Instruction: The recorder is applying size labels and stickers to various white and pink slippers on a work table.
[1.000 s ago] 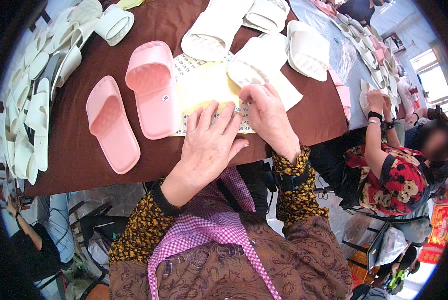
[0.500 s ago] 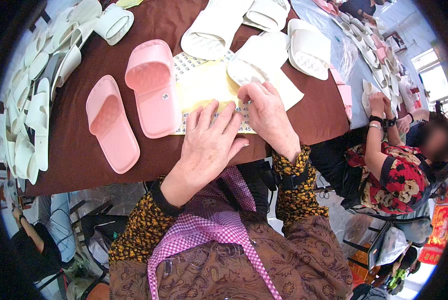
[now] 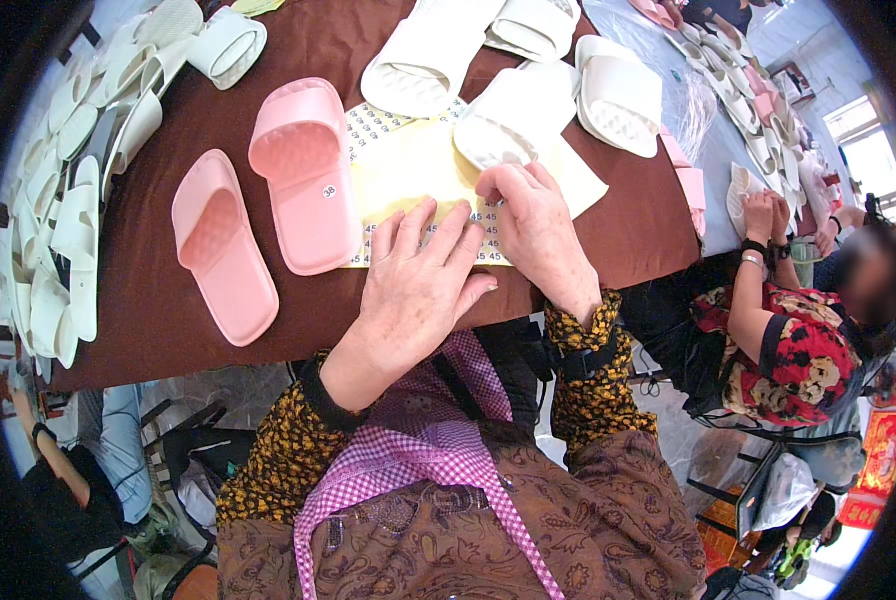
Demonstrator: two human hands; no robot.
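Observation:
My left hand [image 3: 413, 285] lies flat with fingers spread on a yellow sheet of small round stickers [image 3: 408, 175] at the near edge of the brown table [image 3: 158, 320]. My right hand [image 3: 533, 225] rests beside it, fingertips pinched at the sheet's right part, just below a white slipper [image 3: 513, 125]. Whether a sticker is between the fingers cannot be told. Two pink slippers [image 3: 303, 170] [image 3: 223, 245] lie left of the sheet; the nearer one carries a small round sticker.
More white slippers [image 3: 423, 55] [image 3: 618, 95] lie at the table's far side, and a stack of white slippers [image 3: 58, 220] lines the left edge. A person in a red flowered top [image 3: 798, 350] sits at the right by another table with slippers [image 3: 758, 110].
Both hands stay on the sticker sheet with only slight finger movement. The person at the right has shifted their hands a little.

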